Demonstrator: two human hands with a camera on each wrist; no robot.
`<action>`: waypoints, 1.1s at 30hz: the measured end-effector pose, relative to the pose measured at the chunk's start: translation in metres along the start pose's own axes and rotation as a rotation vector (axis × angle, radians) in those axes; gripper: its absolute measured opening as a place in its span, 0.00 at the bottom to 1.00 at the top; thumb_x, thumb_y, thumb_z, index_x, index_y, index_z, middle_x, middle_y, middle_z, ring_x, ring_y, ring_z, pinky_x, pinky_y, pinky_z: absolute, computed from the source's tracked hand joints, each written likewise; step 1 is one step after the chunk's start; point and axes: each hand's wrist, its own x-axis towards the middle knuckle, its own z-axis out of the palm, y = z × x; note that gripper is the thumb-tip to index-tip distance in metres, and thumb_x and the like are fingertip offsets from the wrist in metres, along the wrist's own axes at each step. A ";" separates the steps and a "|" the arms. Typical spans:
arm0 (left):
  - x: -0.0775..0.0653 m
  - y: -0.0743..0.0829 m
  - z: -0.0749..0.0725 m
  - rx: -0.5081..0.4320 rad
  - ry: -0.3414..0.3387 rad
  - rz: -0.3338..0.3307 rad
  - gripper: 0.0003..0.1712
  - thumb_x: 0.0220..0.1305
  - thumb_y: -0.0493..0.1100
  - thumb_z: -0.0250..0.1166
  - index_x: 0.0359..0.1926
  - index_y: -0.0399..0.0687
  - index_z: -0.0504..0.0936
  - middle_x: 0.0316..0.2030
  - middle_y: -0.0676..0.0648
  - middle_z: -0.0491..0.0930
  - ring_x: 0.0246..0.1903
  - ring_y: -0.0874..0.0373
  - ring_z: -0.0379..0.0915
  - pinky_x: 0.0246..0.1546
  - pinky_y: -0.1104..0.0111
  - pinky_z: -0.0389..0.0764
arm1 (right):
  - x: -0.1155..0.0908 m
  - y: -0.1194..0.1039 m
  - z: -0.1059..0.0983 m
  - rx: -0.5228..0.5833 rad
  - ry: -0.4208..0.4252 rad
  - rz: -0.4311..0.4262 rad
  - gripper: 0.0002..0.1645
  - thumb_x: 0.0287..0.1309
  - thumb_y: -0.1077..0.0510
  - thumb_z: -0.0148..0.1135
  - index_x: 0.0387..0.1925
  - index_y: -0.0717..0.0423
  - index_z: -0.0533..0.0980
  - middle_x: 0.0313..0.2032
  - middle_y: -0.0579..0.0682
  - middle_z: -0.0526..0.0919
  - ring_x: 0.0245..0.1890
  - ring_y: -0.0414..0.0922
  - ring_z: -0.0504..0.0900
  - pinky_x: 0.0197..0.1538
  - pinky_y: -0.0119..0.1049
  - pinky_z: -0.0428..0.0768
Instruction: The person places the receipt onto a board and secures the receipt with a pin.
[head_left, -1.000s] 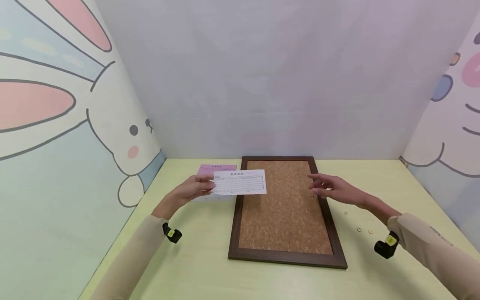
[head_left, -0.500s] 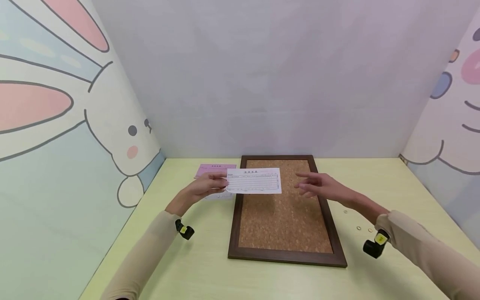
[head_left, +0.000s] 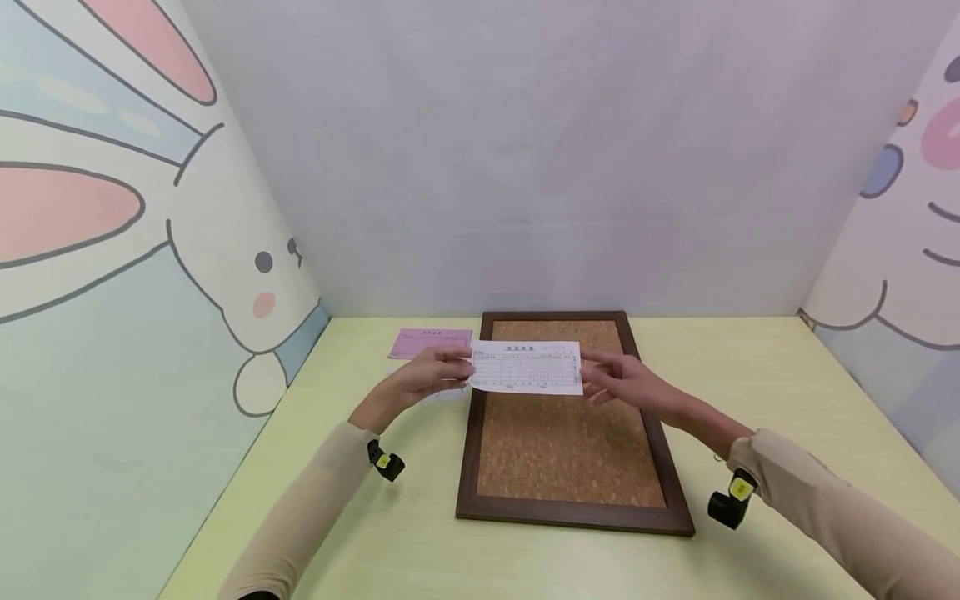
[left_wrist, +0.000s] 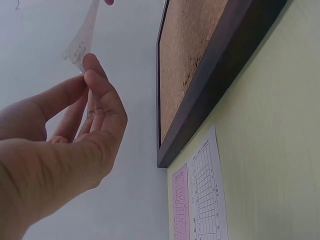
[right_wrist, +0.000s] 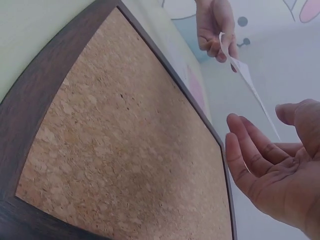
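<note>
A white printed form slip [head_left: 525,367] is held above the upper part of a cork board [head_left: 566,450] with a dark wooden frame. My left hand [head_left: 435,372] pinches the slip's left edge between thumb and fingers, as the left wrist view also shows. At the slip's right edge is my right hand [head_left: 630,383]. In the right wrist view its thumb and fingers [right_wrist: 250,172] stand apart, with the end of the slip reaching into the gap between them. Whether any finger touches the paper is hard to tell.
A pink form slip [head_left: 431,342] lies on the pale table left of the board. Beside it is another white slip [left_wrist: 206,192], partly hidden by my left hand in the head view. A grey wall [head_left: 555,167] rises behind the table, with cartoon-printed side walls.
My left hand has carried the white slip to the right across the board. My right hand has moved left, and its fingers have come up to the slip's right edge.
</note>
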 end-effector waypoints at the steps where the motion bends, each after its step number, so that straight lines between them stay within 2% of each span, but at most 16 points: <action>1: 0.001 0.000 0.001 -0.002 0.000 -0.003 0.26 0.72 0.31 0.59 0.69 0.29 0.69 0.50 0.48 0.82 0.41 0.63 0.80 0.42 0.73 0.81 | 0.001 0.000 0.001 0.003 0.014 0.001 0.37 0.77 0.52 0.53 0.78 0.64 0.56 0.55 0.66 0.83 0.50 0.59 0.85 0.51 0.49 0.85; 5: 0.002 -0.001 0.004 -0.006 -0.007 -0.005 0.26 0.73 0.30 0.58 0.69 0.29 0.69 0.47 0.49 0.83 0.40 0.63 0.79 0.42 0.73 0.81 | 0.003 0.001 0.004 0.015 0.072 0.007 0.35 0.76 0.56 0.54 0.76 0.66 0.59 0.49 0.64 0.86 0.43 0.51 0.86 0.45 0.44 0.86; 10: 0.004 -0.002 0.006 -0.009 -0.019 -0.005 0.25 0.73 0.31 0.59 0.68 0.31 0.71 0.46 0.51 0.84 0.41 0.63 0.80 0.43 0.71 0.81 | 0.003 0.002 0.005 0.025 0.122 0.036 0.34 0.74 0.57 0.58 0.73 0.68 0.63 0.48 0.63 0.88 0.38 0.46 0.86 0.43 0.41 0.86; 16: 0.009 -0.003 0.008 -0.007 -0.017 -0.007 0.25 0.73 0.32 0.59 0.68 0.32 0.71 0.47 0.51 0.84 0.41 0.63 0.79 0.45 0.70 0.80 | 0.003 0.001 0.007 0.046 0.162 0.052 0.32 0.73 0.58 0.59 0.71 0.69 0.65 0.47 0.64 0.88 0.37 0.46 0.86 0.42 0.39 0.85; 23: 0.016 0.001 0.013 -0.034 0.001 0.012 0.24 0.74 0.33 0.58 0.68 0.33 0.72 0.46 0.50 0.83 0.39 0.62 0.78 0.46 0.70 0.80 | 0.007 0.005 0.000 0.017 0.256 0.044 0.31 0.73 0.57 0.60 0.70 0.70 0.67 0.43 0.63 0.88 0.35 0.46 0.86 0.40 0.37 0.85; 29: 0.025 0.003 0.020 -0.035 0.034 0.003 0.23 0.74 0.34 0.60 0.67 0.35 0.74 0.45 0.50 0.84 0.39 0.62 0.78 0.56 0.63 0.78 | 0.010 0.010 -0.006 -0.005 0.304 0.039 0.29 0.72 0.58 0.61 0.68 0.69 0.69 0.41 0.61 0.89 0.32 0.42 0.84 0.38 0.36 0.84; 33: 0.034 0.004 0.023 -0.051 0.062 -0.003 0.21 0.73 0.34 0.60 0.65 0.35 0.75 0.41 0.51 0.83 0.38 0.62 0.78 0.53 0.65 0.80 | 0.016 0.015 -0.011 -0.039 0.332 0.019 0.29 0.71 0.59 0.61 0.68 0.69 0.70 0.38 0.61 0.88 0.31 0.41 0.83 0.36 0.34 0.83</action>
